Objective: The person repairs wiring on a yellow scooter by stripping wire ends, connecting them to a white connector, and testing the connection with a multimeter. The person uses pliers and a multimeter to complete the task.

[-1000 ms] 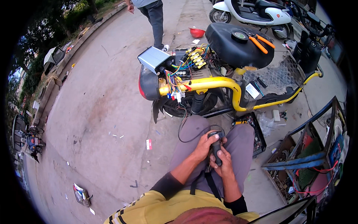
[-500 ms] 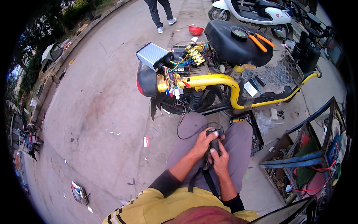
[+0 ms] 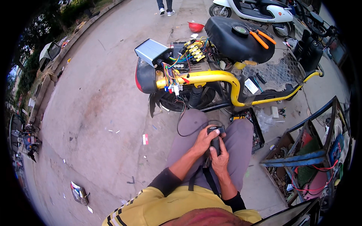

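Observation:
In front of my lap I hold a black throttle grip (image 3: pixel 215 143) with a wider housing at its top. My left hand (image 3: pixel 202 141) is closed round the upper part, its thumb on the housing. My right hand (image 3: pixel 220 160) wraps the lower part, thumb along the side. A thin dark cable (image 3: pixel 178 128) loops over my knee from the grip toward white connectors (image 3: pixel 175 89) under a wire bundle. Those wires come from a silver finned controller box (image 3: pixel 152 51) on the rear of a yellow-framed electric scooter (image 3: pixel 215 76).
Orange-handled pliers (image 3: pixel 259 39) lie on the scooter's black seat (image 3: pixel 235 41). Beside my right knee is a black tool tray (image 3: pixel 257 132). A blue metal rack (image 3: pixel 298 162) of parts stands at right. Far off are a red bowl (image 3: pixel 195 27), a white scooter (image 3: pixel 260 13) and a walking person's legs (image 3: pixel 164 5).
The person at the top has walked farther away. The view has shifted slightly. Both my hands keep their hold on the grip, with the right fingers moved a little.

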The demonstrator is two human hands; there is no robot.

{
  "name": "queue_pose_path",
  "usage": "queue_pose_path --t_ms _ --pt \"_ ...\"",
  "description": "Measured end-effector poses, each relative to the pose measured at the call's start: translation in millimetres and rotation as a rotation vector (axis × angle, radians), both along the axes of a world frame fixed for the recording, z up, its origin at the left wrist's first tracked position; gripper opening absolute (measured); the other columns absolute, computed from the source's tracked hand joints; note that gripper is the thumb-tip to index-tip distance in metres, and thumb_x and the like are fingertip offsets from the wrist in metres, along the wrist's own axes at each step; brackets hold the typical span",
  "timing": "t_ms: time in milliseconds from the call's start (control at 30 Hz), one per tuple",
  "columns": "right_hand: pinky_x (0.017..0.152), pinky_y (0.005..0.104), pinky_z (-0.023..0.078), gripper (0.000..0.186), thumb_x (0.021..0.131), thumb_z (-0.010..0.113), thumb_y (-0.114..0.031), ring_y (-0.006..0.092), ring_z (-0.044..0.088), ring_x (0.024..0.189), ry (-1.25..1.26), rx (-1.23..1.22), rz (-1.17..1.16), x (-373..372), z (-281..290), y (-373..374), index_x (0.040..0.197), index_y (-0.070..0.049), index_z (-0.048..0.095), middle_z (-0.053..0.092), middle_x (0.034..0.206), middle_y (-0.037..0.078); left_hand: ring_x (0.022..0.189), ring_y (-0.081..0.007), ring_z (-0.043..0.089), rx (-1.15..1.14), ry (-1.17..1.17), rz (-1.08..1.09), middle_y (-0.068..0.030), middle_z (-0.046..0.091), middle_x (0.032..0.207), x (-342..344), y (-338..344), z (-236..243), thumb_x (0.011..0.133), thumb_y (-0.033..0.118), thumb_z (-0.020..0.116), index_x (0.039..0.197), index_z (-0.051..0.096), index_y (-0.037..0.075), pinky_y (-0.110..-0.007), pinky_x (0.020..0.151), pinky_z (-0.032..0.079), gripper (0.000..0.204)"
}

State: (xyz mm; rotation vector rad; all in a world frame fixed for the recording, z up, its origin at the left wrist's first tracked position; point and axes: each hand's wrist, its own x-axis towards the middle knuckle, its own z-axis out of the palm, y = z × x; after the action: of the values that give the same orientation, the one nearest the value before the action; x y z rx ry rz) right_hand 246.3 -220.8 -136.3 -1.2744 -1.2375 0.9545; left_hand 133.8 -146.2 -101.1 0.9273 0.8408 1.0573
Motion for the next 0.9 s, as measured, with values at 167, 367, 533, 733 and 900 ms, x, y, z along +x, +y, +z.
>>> queue_pose_path --t_ms 167,367,533,733,900 --pt "0.053 0.0236 0.044 0.049 0.098 0.066 -0.012 0.0094 0.056 0.064 0.920 -0.401 0.319 22 8 5 0.145 -0.004 0.055 0.063 0.082 0.005 0.091 -0.0165 0.066 -0.018 -0.069 0.005 -0.0120 0.070 0.105 -2 -1 -11 0.100 0.027 0.055 0.116 0.060 -0.001 -0.031 0.085 0.054 0.032" --pt "0.053 0.0243 0.045 0.051 0.099 0.066 -0.016 0.0098 0.056 0.061 0.187 -0.103 0.070 4 -5 2 0.147 -0.004 0.053 0.063 0.082 0.004 0.089 -0.0164 0.066 -0.012 0.024 -0.028 -0.0129 0.071 0.106 -2 0 -5 0.100 0.027 0.055 0.118 0.059 -0.001 -0.031 0.084 0.054 0.033" --pt "0.051 0.0242 0.042 0.050 0.102 0.063 -0.021 0.0097 0.053 0.060 0.417 -0.219 0.146 11 4 3 0.146 -0.002 0.052 0.062 0.083 0.005 0.091 -0.0150 0.066 -0.003 0.006 -0.021 -0.0129 0.073 0.102 -4 0 -3 0.100 0.026 0.057 0.117 0.059 -0.002 -0.030 0.084 0.054 0.033" --pt "0.050 0.0224 0.042 0.049 0.101 0.065 -0.028 0.0105 0.052 0.062 0.931 -0.381 0.311 14 7 4 0.140 -0.001 0.053 0.058 0.083 0.006 0.087 -0.0149 0.067 -0.027 0.012 -0.025 -0.0131 0.073 0.102 -8 -2 -2 0.099 0.030 0.058 0.115 0.060 -0.002 -0.030 0.079 0.055 0.035" --pt "0.050 0.0223 0.043 0.048 0.101 0.065 -0.030 0.0108 0.052 0.062 0.933 -0.379 0.371 17 7 5 0.138 -0.002 0.053 0.057 0.084 0.006 0.085 -0.0157 0.067 -0.062 -0.043 -0.055 -0.0138 0.072 0.105 -11 -1 1 0.099 0.031 0.058 0.116 0.059 -0.002 -0.031 0.077 0.056 0.036"
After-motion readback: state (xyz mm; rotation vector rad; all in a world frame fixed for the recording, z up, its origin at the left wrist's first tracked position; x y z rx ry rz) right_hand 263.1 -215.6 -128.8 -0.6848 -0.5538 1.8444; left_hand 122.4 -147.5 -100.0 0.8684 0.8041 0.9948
